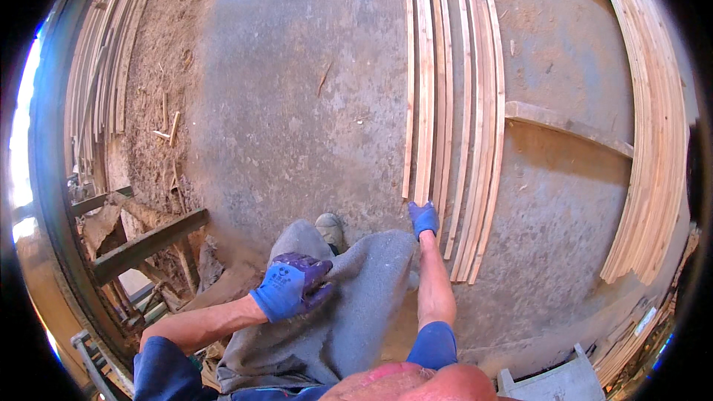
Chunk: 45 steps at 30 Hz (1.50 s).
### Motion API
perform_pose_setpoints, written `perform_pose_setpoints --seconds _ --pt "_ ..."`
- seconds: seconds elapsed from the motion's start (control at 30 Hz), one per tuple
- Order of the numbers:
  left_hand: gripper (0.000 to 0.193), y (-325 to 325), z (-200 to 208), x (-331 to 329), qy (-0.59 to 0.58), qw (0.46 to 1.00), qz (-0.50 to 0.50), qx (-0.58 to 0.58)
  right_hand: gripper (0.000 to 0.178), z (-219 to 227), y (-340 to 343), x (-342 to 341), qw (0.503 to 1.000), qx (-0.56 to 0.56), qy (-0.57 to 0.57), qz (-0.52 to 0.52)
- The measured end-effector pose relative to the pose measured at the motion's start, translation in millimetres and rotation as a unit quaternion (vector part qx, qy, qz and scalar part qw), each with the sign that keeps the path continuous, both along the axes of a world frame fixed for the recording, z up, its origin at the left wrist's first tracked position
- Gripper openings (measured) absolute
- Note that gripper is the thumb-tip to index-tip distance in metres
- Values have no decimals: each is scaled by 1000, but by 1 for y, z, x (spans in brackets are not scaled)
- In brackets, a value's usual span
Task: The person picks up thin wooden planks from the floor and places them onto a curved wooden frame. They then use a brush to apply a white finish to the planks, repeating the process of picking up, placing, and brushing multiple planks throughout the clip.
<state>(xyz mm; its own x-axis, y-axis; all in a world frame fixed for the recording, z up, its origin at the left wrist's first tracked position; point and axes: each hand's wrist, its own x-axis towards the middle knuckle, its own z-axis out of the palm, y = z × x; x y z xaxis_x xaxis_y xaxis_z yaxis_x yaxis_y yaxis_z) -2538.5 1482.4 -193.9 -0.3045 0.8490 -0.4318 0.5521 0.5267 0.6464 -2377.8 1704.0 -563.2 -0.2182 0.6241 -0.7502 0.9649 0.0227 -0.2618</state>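
My right hand (425,219), in a blue work glove, is stretched forward at the near end of a long wooden strip (424,104). Its fingers close on the strip's end, partly hiding it. Several similar thin strips (486,141) lie lengthwise beside it on the right, with uneven near ends. My left hand (292,286) wears a blue glove with dark purple fingers. It is by my knee, over the grey cloth (297,349) covering my legs, fingers loosely bent and apart, with nothing seen in them.
A wider stack of boards (650,126) lies at the right, with a wooden crosspiece (568,130) between it and the strips. Sawdust (167,52), scraps and more strips (111,52) lie at the left, near a metal frame (148,245). A grey stool-like object (557,380) stands lower right.
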Motion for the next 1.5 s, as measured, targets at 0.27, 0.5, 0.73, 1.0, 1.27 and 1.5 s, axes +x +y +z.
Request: perform_pose_setpoints --seconds 0.27,0.5,0.73,1.0,1.27,1.5 --pt "30 1 2 6 -7 1000 2 -2 70 1 4 6 1000 2 -10 27" --pt "30 -4 -3 11 1 1000 0 10 71 3 5 3 999 -20 -8 32" --pt "23 6 1 15 3 1000 18 21 70 -14 10 15 999 -23 29 24" --pt "23 7 -1 18 9 1000 11 16 65 -37 4 22 995 -14 85 47" --pt "26 10 -3 13 4 1000 6 17 72 -81 3 42 996 -2 86 31" --pt "25 7 -6 11 -7 1000 13 3 80 -52 12 29 996 -83 29 30"
